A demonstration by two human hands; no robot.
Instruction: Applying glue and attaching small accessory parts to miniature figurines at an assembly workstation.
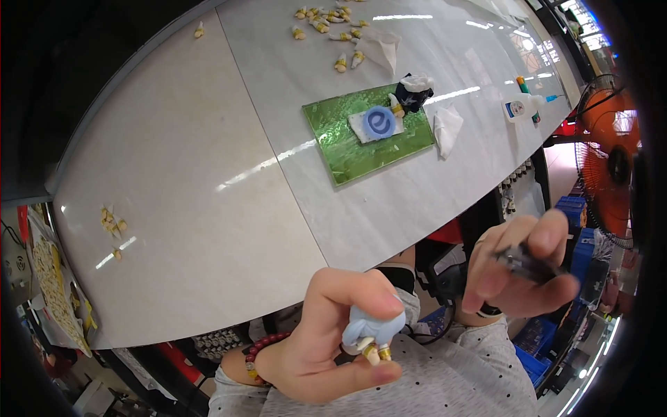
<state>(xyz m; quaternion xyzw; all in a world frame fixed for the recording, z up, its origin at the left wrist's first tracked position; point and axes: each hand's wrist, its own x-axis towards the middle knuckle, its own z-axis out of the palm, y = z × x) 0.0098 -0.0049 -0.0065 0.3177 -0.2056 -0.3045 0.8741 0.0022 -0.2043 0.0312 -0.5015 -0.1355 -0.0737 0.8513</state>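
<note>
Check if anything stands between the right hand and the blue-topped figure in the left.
Nothing visible stands between the right hand and the blue-topped figure; only the left hand, gripping it above and below, covers part of it.

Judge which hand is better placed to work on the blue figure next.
Probably the right hand: it holds a dark tool, blurred, apart from the blue figure. The left hand grips the figure between thumb and fingers, so it seems better suited to steadying it.

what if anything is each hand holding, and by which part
Left hand: a small figurine, pinched at its blue top and its lower end. Right hand: a dark tool, too blurred to tell which part.
</note>
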